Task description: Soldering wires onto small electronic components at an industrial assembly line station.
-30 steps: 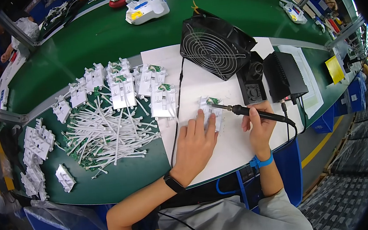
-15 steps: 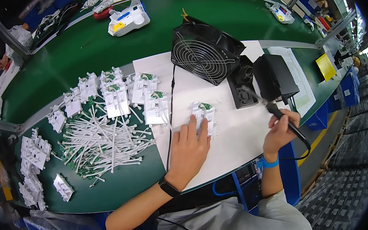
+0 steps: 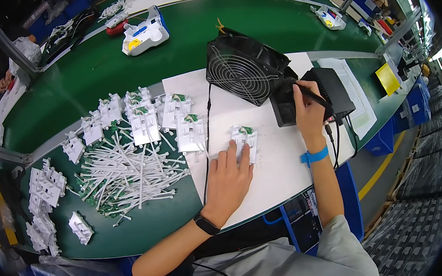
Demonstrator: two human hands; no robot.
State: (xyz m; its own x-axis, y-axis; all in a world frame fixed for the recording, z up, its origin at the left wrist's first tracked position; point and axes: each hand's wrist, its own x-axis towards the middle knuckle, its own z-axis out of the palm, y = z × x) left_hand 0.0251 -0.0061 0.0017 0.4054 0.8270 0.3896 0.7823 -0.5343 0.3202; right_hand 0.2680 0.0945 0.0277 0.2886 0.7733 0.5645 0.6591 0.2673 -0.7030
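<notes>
My left hand (image 3: 229, 175) lies palm down on the white sheet, its index finger and thumb on a white plastic housing (image 3: 252, 153) with a small green circuit board (image 3: 246, 130) at its far end. Part of the housing is hidden beneath the fingers. Further right, my right hand (image 3: 310, 109) is closed round the black handle of a soldering iron (image 3: 317, 98). The iron points into a black iron stand (image 3: 284, 111); its tip is hidden there. A black fan (image 3: 243, 67) with a wire grille stands just left of the stand.
Left of the sheet (image 3: 228, 212) lies a heap of white cable leads (image 3: 133, 170), with several white housings (image 3: 144, 126) around it. A black box (image 3: 336, 92) stands beyond my right hand. Across the green table (image 3: 92, 70) lies a white-and-blue device (image 3: 144, 34).
My right hand has moved left and away from me with the soldering iron, bringing it to the stand. My left hand keeps its place on the housing.
</notes>
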